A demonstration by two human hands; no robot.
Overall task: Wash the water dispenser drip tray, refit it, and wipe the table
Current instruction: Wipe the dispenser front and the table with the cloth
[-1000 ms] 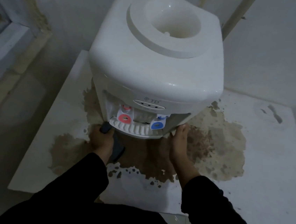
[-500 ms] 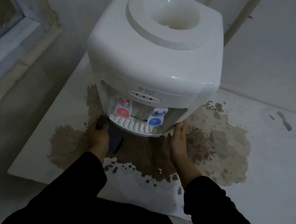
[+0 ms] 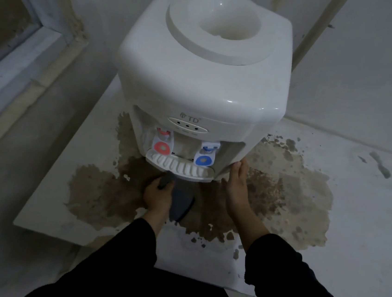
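Your left hand point(image 3: 157, 196), gripping the dark cloth point(image 3: 181, 201), has slid under the drip tray point(image 3: 179, 168); your flat right hand point(image 3: 236, 191) steadies the dispenser point(image 3: 205, 76).

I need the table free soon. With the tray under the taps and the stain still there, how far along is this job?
Done, it seems: the white ribbed drip tray sits in the white water dispenser. In hand: the left hand grips a dark grey cloth below the tray, and the right hand rests open against the dispenser's base. Left: the brown stain still covers the white table.
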